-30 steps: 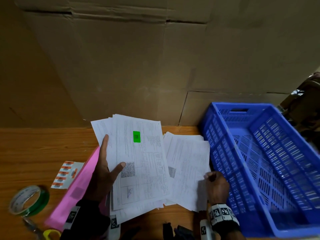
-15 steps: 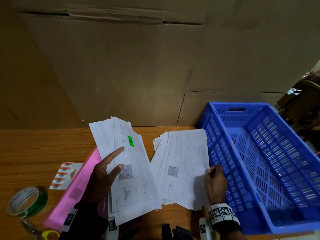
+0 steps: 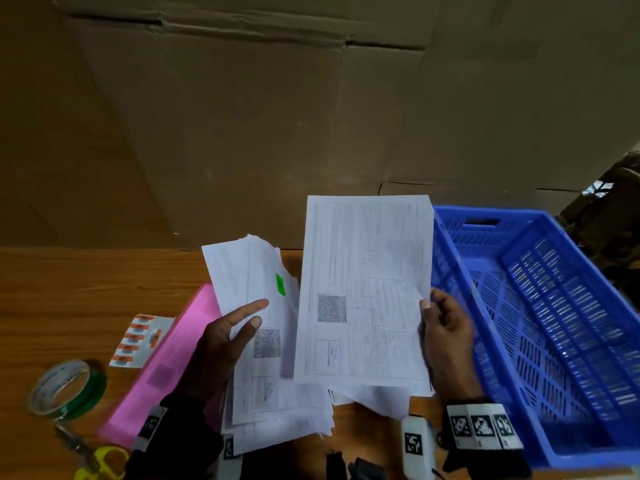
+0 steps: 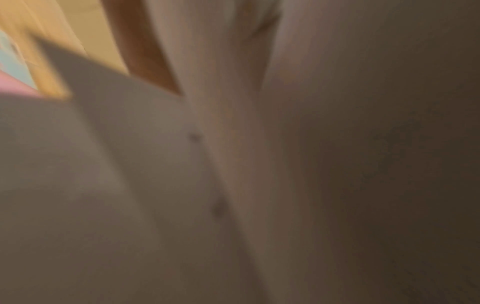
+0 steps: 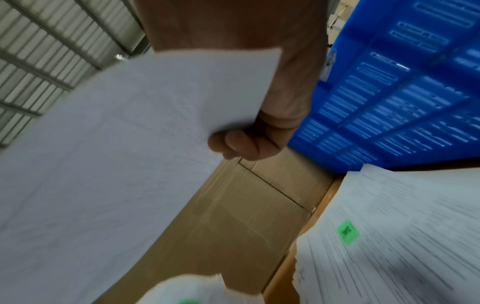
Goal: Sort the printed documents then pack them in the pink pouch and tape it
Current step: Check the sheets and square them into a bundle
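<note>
My left hand (image 3: 259, 312) holds a fanned stack of printed documents (image 3: 249, 282), thumb and forefinger on top; a green sticker (image 3: 280, 284) marks the top sheet. My right hand (image 3: 433, 306) pinches the right edge of a raised printed sheet (image 3: 363, 289), held upright beside the stack. In the right wrist view the fingers (image 5: 239, 144) clamp that sheet (image 5: 116, 154), and the stickered stack (image 5: 389, 246) lies below. The pink pouch (image 3: 166, 368) lies flat on the table, partly under my left arm. The left wrist view is blurred, filled by paper (image 4: 130, 164).
A green tape roll (image 3: 65, 388) and yellow-handled scissors (image 3: 100, 462) lie at the table's front left, with a sheet of orange labels (image 3: 142, 337) beside the pouch. A blue slatted crate (image 3: 536, 323) stands at the right. A cardboard wall (image 3: 311, 116) closes off the back.
My right hand has lifted the sheet off the table and stood it upright. My left hand has raised and tilted the stickered stack, so the two bundles are now apart.
</note>
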`<state>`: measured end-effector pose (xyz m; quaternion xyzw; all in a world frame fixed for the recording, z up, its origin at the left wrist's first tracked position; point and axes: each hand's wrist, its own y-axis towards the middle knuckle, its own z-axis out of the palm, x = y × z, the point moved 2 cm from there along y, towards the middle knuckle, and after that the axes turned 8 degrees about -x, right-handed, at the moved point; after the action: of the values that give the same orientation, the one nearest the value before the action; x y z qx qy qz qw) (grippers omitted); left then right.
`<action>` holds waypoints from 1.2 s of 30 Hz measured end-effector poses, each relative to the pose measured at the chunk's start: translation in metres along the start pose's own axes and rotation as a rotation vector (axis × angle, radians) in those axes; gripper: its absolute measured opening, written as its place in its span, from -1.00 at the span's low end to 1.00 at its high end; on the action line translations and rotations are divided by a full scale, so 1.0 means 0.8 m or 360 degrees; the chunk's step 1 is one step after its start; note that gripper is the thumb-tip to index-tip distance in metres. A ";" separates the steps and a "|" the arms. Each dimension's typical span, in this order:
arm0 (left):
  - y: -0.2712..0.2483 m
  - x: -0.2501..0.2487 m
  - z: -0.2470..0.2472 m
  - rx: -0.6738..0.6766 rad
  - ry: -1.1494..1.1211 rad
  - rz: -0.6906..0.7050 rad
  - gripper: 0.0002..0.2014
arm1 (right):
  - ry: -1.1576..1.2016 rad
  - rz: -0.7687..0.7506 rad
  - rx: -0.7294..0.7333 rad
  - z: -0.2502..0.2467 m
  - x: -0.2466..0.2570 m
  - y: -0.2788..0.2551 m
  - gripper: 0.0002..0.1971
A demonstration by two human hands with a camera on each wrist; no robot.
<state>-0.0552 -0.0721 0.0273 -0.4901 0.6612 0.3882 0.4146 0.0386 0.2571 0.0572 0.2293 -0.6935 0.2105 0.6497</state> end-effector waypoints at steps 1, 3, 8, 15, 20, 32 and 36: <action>0.000 -0.002 -0.002 0.0013 -0.0012 0.0003 -0.47 | -0.0006 0.0030 0.0054 0.007 -0.005 -0.005 -0.81; -0.003 -0.003 -0.007 0.0065 -0.0119 -0.0015 -0.35 | -0.0090 0.0042 0.0136 0.022 -0.015 -0.022 -0.82; -0.013 -0.006 -0.018 0.0111 -0.0348 -0.0233 -0.28 | -0.0341 0.0198 0.0425 0.058 -0.048 -0.082 -0.83; -0.039 -0.009 -0.034 0.0201 -0.0774 -0.0407 -0.41 | 0.0003 0.1140 0.1021 0.074 -0.067 -0.159 -0.51; -0.047 0.001 -0.040 0.0299 -0.0923 -0.0462 -0.39 | 0.0504 0.1606 0.1046 0.073 -0.074 -0.194 -0.50; -0.064 -0.016 -0.033 -0.0292 -0.0303 -0.0087 -0.15 | -0.0034 0.0180 0.0531 0.028 0.001 -0.175 -0.61; -0.101 -0.034 0.010 -0.0382 -0.0414 -0.0235 -0.80 | -0.0075 0.0155 0.0402 0.017 -0.025 -0.192 -0.64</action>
<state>0.0291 -0.0735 0.0408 -0.5289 0.5132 0.4930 0.4624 0.1199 0.1259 0.0358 0.2802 -0.6869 0.3219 0.5882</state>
